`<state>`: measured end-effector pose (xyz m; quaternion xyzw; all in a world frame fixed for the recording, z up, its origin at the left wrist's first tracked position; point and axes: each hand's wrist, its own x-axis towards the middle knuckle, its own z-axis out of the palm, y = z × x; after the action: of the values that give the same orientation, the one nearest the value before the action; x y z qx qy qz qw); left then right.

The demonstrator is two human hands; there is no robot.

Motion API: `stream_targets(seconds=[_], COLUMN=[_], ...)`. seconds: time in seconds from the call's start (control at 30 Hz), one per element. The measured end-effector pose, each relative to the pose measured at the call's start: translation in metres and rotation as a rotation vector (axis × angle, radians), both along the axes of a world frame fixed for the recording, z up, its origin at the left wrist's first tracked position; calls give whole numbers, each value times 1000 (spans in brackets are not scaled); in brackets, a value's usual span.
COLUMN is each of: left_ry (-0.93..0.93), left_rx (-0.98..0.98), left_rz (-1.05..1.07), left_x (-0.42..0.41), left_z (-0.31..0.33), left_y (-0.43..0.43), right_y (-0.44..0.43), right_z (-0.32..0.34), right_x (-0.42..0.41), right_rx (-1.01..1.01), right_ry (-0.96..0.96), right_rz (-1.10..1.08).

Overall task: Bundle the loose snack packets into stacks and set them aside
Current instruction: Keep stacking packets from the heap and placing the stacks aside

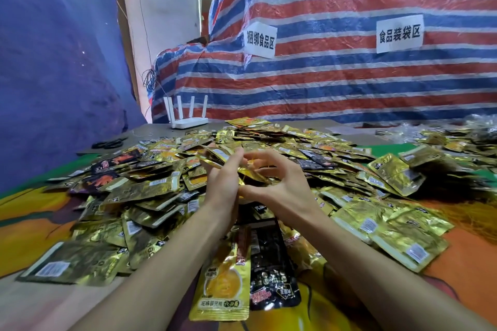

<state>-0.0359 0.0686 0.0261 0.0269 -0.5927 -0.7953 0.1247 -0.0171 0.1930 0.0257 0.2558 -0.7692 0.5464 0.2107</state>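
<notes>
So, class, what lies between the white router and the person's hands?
Loose snack packets, heaped on the table, fill that stretch from near the router to the left hand and right hand, as the head view shows.

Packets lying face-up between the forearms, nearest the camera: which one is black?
The black packet, the right one of the pair. The gold packet beside it on the left shows a yellow picture, and most packets in the pile behind are gold too.

White paper sign (260,40) on the striped tarp (349,83) reads 捆绑食品区; second paper sign (400,33), further right on the same tarp, reads 食品装袋区; print and barcode labels on the snack packets (220,285) too blurred to read.
</notes>
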Motion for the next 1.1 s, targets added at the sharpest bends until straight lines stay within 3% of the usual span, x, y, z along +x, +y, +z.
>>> stream_targets(seconds=[0.33,0.43,0.57,1.0,1.1], left_ry=[49,67,57,-36,-45], left_rx=[134,177,268,300,314], left_rz=[-279,-330,-365,-370,-347], left_x=[-1,-3,0,8,9], left_z=[3,3,5,4,8], left_y=[-9,-11,-9,-4,-4], right_y=[7,5,0,5,4], right_z=[5,2,1,2,0], right_x=[-3,-1,1,1,-1], right_rx=[39,25,56,210,165], right_ry=[-67,9,129,-17,-35], right_rz=[57,-7,-72,-33,-40])
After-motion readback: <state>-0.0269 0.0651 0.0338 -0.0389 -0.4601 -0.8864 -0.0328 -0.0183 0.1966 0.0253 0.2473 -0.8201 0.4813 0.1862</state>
